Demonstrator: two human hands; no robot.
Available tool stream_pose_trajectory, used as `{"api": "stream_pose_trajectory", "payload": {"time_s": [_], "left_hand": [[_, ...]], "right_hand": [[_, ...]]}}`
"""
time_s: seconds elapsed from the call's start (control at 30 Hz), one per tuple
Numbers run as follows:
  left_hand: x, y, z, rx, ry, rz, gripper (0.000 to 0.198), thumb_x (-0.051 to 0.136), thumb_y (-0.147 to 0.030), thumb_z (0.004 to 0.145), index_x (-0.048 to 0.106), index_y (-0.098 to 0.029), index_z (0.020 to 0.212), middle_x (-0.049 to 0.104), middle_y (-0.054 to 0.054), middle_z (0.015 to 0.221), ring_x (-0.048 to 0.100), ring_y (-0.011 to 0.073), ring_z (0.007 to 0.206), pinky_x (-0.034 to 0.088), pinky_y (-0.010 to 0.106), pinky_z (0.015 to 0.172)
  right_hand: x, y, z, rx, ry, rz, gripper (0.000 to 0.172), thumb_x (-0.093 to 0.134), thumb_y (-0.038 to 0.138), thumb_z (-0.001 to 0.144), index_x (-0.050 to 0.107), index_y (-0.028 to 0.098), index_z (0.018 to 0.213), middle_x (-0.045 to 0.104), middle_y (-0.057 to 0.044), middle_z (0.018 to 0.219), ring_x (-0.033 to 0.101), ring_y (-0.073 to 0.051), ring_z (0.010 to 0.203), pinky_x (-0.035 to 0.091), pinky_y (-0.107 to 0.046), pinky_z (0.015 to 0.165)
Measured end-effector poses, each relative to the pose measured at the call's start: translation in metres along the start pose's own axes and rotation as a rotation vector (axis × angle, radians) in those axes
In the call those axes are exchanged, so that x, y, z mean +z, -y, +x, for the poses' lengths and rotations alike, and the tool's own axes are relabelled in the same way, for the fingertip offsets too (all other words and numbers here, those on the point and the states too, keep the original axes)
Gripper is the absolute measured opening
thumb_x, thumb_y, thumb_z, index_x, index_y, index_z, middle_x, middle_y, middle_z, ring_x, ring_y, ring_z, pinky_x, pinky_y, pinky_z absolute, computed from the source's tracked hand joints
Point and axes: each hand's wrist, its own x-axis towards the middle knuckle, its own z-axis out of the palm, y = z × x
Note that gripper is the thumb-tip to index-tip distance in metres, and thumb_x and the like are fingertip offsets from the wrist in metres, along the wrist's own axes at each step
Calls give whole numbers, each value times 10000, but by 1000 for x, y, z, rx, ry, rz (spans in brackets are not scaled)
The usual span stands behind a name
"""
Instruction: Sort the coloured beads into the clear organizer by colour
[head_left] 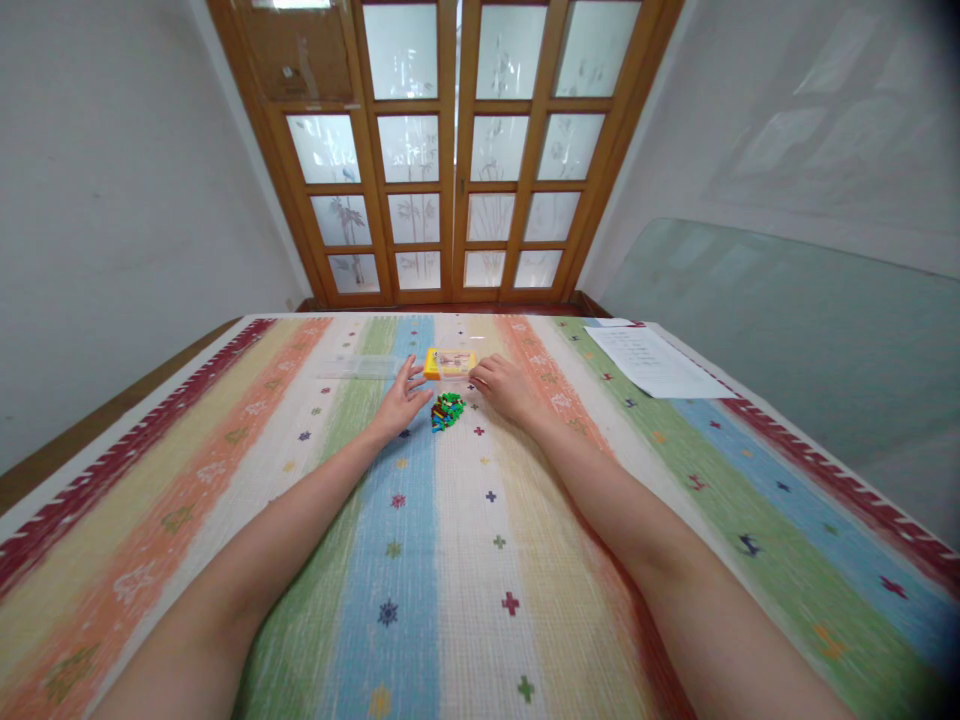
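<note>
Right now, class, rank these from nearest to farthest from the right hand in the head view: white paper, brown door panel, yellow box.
1. Yellow box: just left of the right hand.
2. White paper: right side of the tablecloth.
3. Brown door panel: beyond the tablecloth, upper left.

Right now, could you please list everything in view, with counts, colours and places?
small pieces: one pile, uncountable; mostly green, some blue; between the hands
yellow item: one; yellow, pale panel; beyond the pile
clear container: one; transparent; beyond the left hand, leftward
papers: at least two; white; far right of the cloth
cloth: one; multicoloured stripes; under everything listed above
doors: two; brown wood, frosted panes; background
cardboard: one; brown; upper left of the doors
walls: two; pale, right one green below; both sides
left hand: one; bare; left of the pile
right hand: one; bare; at the yellow item's right end
</note>
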Motion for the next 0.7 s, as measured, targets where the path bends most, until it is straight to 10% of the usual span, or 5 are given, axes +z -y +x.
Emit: {"api": "stream_pose_trajectory", "payload": {"time_s": [0.4,0.7], "left_hand": [[-20,9,-1,161,71,632,380,628,-325,910,685,-207,1267,648,121,1338,564,308,1300,400,567,1190],[-12,12,-3,173,146,775,420,630,-323,905,673,-186,1300,618,150,1394,529,330,1340,366,560,1205]], "right_hand": [[-12,-54,-11,441,406,-213,306,507,240,991,783,160,1098,740,-182,1141,674,-279,1059,468,-332,892],[-38,-26,0,412,406,-251,325,587,383,978,787,160,1104,758,-210,1084,685,-342,1047,476,-411,911]]}}
